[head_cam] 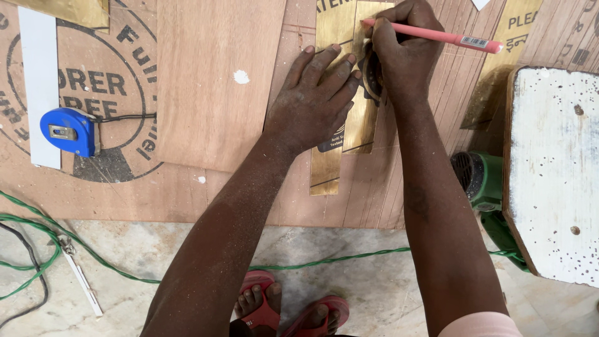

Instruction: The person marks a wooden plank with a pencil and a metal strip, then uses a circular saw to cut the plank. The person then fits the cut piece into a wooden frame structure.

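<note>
Pencil (437, 36), pink, is clamped in the right hand (399, 53), its tip at the top of a gold strip (337, 93) lying on a plywood sheet (212, 81) on the floor. Left hand (312, 103) rests flat on the strip, fingers spread, holding nothing. A blue tape measure (68, 131) lies well to the left; a green power tool (483, 184) sits right, beside a white board (552, 168).
</note>
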